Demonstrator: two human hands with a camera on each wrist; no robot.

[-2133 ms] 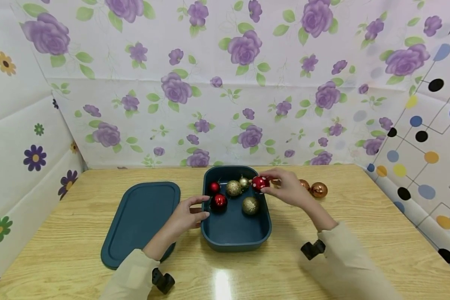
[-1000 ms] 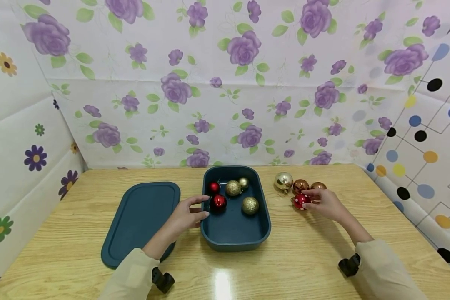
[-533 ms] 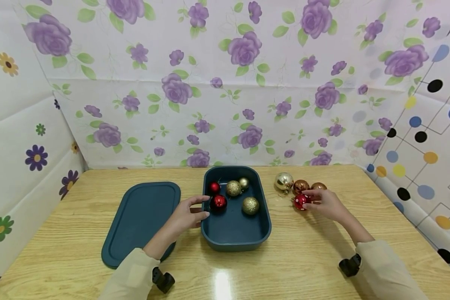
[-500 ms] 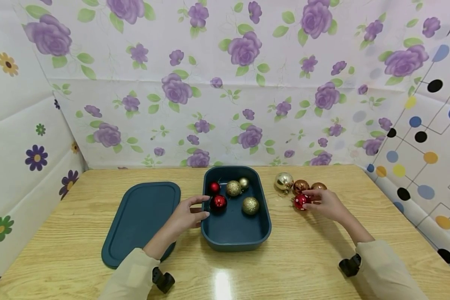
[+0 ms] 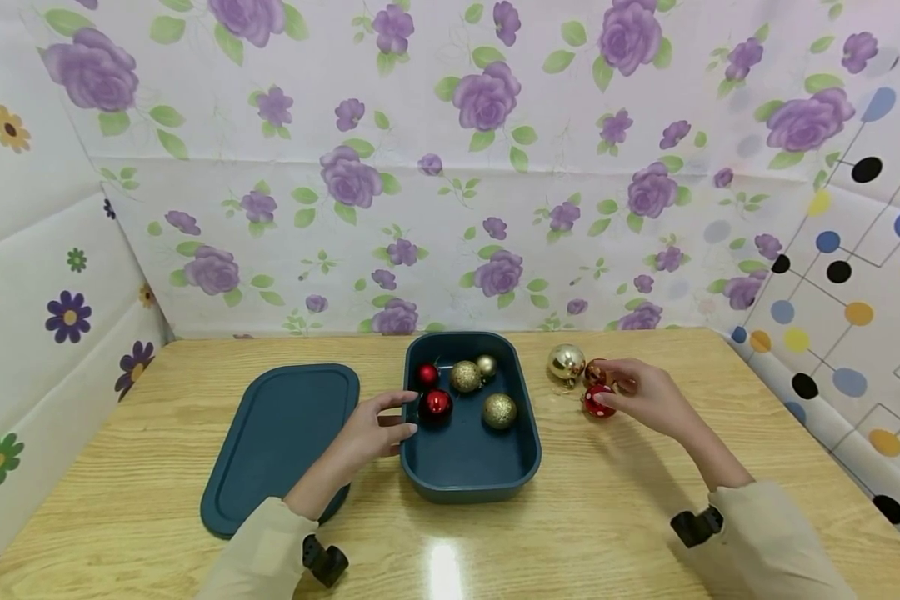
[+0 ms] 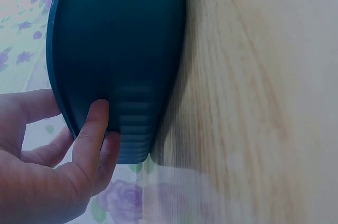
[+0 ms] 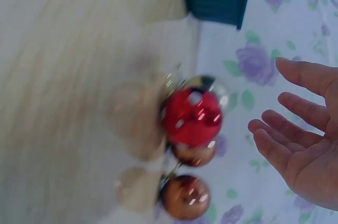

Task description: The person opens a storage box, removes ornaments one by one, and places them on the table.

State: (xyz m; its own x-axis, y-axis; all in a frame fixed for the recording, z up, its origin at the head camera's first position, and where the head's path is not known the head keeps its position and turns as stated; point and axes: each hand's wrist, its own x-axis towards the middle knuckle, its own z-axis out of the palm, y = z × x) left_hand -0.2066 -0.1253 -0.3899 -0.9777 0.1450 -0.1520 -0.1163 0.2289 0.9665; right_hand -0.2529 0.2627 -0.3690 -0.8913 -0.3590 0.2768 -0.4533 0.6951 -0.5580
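Note:
A dark teal plastic box [image 5: 471, 492] stands mid-table. At its left rim my left hand [image 5: 371, 429] pinches the wall; the left wrist view shows fingers on both sides of the rim. Inside lie two red Christmas baubles, the larger red bauble [image 5: 438, 402] near that hand, and several gold baubles, among them a glittery bauble [image 5: 499, 412]. Right of the box, a red bauble with white dots [image 5: 597, 403] sits on the table. My right hand [image 5: 654, 402] is just beside it; in the right wrist view its fingers are spread and hold nothing.
Behind the dotted bauble are a shiny gold bauble [image 5: 566, 362] and copper baubles, one copper bauble [image 7: 186, 197] clear in the right wrist view. A flat teal lid [image 5: 285, 437] lies left of the box. Patterned cloth [image 5: 450, 208] stands behind the table.
My right hand carried the dotted bauble out of the box to the table on the right, then let go and lifted slightly. The left hand stayed at the rim.

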